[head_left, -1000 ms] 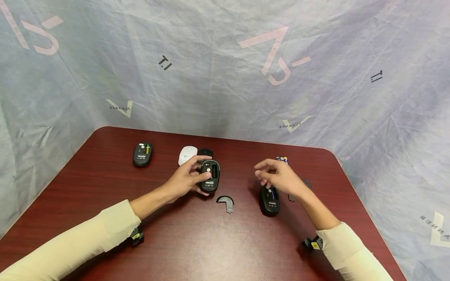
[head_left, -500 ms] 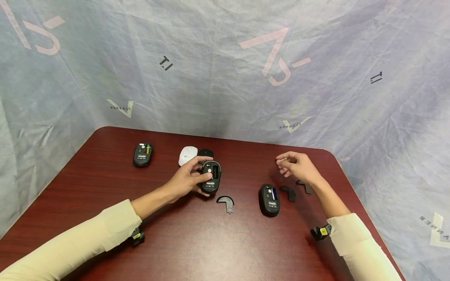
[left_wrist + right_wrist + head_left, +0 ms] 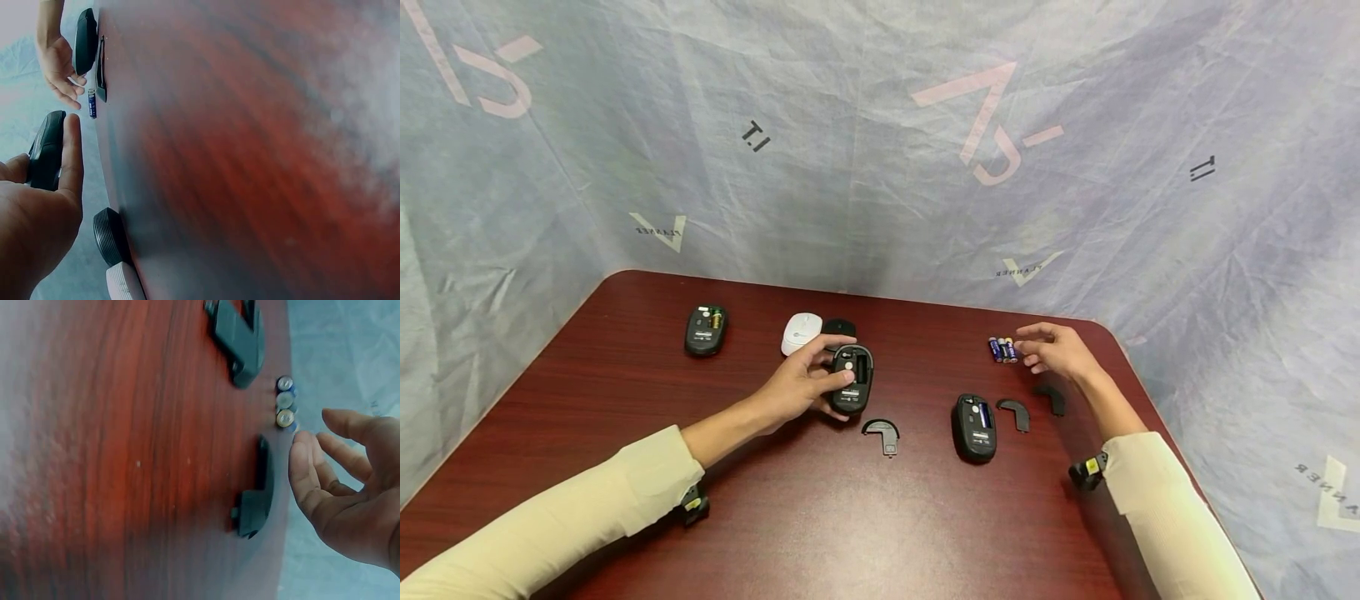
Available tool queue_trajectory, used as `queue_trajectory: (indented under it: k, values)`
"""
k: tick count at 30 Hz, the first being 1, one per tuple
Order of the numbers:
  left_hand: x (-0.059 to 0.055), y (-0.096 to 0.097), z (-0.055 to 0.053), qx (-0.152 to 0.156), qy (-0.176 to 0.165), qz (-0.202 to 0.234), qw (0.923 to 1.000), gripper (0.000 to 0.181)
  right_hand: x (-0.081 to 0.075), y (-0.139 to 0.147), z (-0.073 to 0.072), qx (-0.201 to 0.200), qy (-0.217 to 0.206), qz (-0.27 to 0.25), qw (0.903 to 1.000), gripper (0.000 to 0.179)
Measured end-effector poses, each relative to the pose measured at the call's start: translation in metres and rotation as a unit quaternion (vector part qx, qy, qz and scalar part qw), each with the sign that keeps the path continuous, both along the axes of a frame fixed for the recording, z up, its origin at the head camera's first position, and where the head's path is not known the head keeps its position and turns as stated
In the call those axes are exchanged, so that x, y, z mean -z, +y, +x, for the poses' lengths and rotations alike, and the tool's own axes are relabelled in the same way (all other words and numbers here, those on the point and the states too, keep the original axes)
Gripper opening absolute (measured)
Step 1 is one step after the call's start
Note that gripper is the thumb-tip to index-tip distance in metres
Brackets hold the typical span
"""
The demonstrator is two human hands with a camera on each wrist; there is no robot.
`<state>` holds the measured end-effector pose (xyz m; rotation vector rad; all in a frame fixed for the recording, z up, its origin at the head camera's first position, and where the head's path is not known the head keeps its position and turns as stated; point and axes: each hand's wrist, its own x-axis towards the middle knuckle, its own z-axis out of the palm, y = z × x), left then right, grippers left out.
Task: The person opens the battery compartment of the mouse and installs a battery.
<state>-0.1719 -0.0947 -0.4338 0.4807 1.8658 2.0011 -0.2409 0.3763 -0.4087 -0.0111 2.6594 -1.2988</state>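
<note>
My left hand [image 3: 801, 383] holds a black computer mouse [image 3: 859, 400] bottom side up, thumb pressed on its underside. Its battery slot lies uncovered and dark inside. Toward the back right, my right hand [image 3: 1060, 354] hovers just right of three blue AA-size batteries [image 3: 1003, 350], its fingers loosely bent and nothing between them. In the right wrist view those batteries [image 3: 285, 400] stand in a row with their ends toward the camera, close to the fingertips [image 3: 301, 439]. A second black mouse [image 3: 976, 437] lies belly up on the table, a blue battery showing in its slot.
One battery cover [image 3: 890, 446] lies in front of the held mouse. Two more covers, a nearer one [image 3: 1022, 417] and a farther one [image 3: 1056, 402], lie below my right hand. At left rests an upturned mouse [image 3: 703, 335] with a battery in it. A white mouse [image 3: 801, 329] and black mouse [image 3: 841, 327] sit behind.
My right hand has moved from above the second mouse, back and right to the batteries, uncovering that mouse and the covers. My left hand keeps holding its mouse almost still.
</note>
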Motion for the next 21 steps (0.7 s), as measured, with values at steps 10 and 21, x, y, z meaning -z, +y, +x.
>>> queue_trajectory:
  k: [10, 21]
  values:
    - [0.001, 0.001, 0.000, 0.004, 0.000, 0.001, 1.0000, 0.062, 0.003, 0.004, -0.017, -0.042, -0.050, 0.032, 0.9974, 0.060]
    - [0.001, 0.003, 0.001, 0.004, 0.000, 0.000, 1.0000, 0.062, -0.001, -0.005, -0.021, -0.059, -0.054, 0.089, 0.9928, 0.047]
